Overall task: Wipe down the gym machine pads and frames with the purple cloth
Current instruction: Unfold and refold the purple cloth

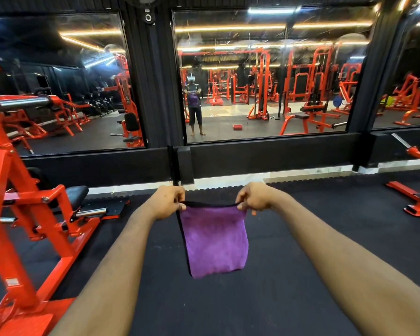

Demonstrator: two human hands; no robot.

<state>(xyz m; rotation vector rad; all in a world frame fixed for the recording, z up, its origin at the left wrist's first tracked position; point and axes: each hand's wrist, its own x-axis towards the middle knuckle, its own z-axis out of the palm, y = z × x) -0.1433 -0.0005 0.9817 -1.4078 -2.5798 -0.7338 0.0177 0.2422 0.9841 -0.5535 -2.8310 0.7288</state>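
A purple cloth (215, 241) with a dark edge hangs flat in front of me, stretched between both hands over the black floor. My left hand (166, 202) pinches its upper left corner. My right hand (254, 197) pinches the upper right corner. A red gym machine frame (37, 214) with a small black pad (77, 194) and chrome pegs stands at my left, apart from the cloth and from both hands.
Wall mirrors (264, 76) ahead reflect the gym and a standing person holding the cloth. Another red machine base (412, 197) sits on the floor at the right. Black rubber flooring (289, 263) stretches between the two machines.
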